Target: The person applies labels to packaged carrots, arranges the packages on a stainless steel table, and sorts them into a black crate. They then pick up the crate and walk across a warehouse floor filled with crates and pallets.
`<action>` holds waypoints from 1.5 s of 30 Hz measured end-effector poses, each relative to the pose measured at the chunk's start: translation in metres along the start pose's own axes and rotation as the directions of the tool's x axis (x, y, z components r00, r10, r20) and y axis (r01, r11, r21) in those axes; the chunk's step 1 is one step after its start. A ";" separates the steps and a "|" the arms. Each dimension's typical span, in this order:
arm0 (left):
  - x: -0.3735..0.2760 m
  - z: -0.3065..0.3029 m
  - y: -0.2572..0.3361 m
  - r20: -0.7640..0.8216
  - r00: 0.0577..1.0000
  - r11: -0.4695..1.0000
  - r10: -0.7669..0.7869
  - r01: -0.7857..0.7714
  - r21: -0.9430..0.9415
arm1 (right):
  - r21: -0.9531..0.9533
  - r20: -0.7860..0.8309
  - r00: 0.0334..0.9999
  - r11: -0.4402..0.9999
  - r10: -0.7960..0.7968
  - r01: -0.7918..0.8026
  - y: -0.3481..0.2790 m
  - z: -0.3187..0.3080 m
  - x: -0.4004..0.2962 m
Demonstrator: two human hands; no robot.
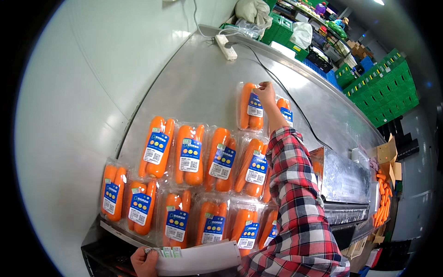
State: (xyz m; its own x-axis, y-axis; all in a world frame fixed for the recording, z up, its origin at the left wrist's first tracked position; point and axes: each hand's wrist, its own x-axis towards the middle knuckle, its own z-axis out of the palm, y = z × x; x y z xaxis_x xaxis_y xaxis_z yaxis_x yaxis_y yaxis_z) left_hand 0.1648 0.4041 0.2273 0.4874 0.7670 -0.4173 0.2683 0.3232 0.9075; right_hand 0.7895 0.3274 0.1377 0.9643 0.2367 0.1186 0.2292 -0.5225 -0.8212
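Several clear plastic packs of carrots with blue and white labels, such as this carrot pack (189, 155), lie in rows on the stainless steel table (193, 83). My right hand (265, 92) reaches to the far row, its fingertips at the upper label area of a carrot pack (247, 107); whether a sticker is between them cannot be told. Under my right forearm, another carrot pack (284, 110) is partly hidden. Low at the table's near edge, my left hand (145, 262) grips a white backing sheet (200, 258) with small green and white stickers (171, 252) along its edge.
A white power strip (226, 47) lies at the table's far end, with a black cable (294, 100) running along the right side. A metal machine (346, 176) stands at right, beside loose carrots (382, 200). Stacked green crates (387, 86) and people at work (342, 22) are farther off.
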 end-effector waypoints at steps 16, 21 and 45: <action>-0.004 0.041 0.060 0.115 0.993 0.991 0.036 -0.050 0.123 | 0.487 0.840 0.149 0.845 -0.522 0.219 -0.175 -0.028 -0.278; -0.020 0.030 0.062 0.162 0.979 0.972 0.123 -0.152 0.181 | 0.460 0.888 -0.106 0.859 -0.448 0.226 -0.203 -0.041 -0.334; 0.013 0.064 0.023 0.379 0.865 0.944 0.329 -0.305 -0.124 | -0.436 -0.085 0.990 0.889 0.113 -0.139 0.074 -0.091 -0.018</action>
State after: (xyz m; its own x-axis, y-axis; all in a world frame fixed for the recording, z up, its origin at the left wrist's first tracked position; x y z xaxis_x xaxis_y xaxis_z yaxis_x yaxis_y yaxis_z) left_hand 0.2303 0.3859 0.2398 0.8249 0.5594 -0.0809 0.0021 0.1401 0.9901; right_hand 0.8013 0.2101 0.1252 0.9918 0.1059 0.0717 0.1276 -0.8549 -0.5029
